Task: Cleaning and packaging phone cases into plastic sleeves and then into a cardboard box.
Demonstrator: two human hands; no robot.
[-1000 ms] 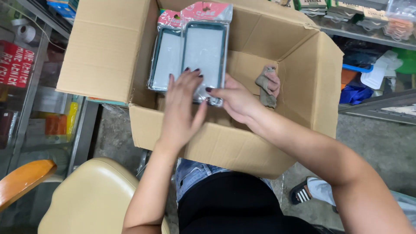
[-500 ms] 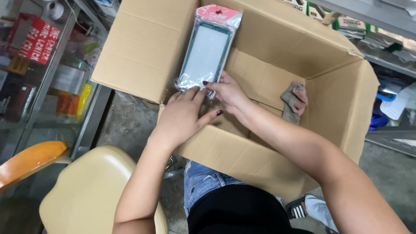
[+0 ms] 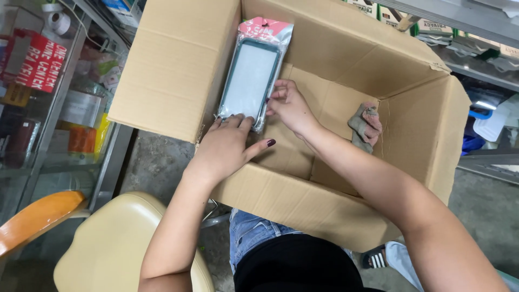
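A large open cardboard box (image 3: 335, 59) rests on my lap. Inside it, against the left wall, stands a stack of clear plastic packets (image 3: 254, 75), each with a teal-edged phone case and a pink header card. My left hand (image 3: 227, 148) lies on the packets' lower end, fingers curled over them. My right hand (image 3: 289, 105) pinches the stack's right edge near the bottom. Both hands hold the packets upright. At the box's right side another person's hand (image 3: 367, 127) grips the wall through a handle hole, with a grey cloth.
A cream chair seat (image 3: 113, 243) and an orange one (image 3: 32, 219) sit at lower left. Glass shelving (image 3: 48, 92) with tape rolls and red boxes runs along the left. Metal shelves (image 3: 476, 59) with packaged goods stand at upper right. Concrete floor lies below.
The packets have been pushed further left and upright against the box's left wall. My right hand has slid up along their right edge; the left hand stays at their lower end.
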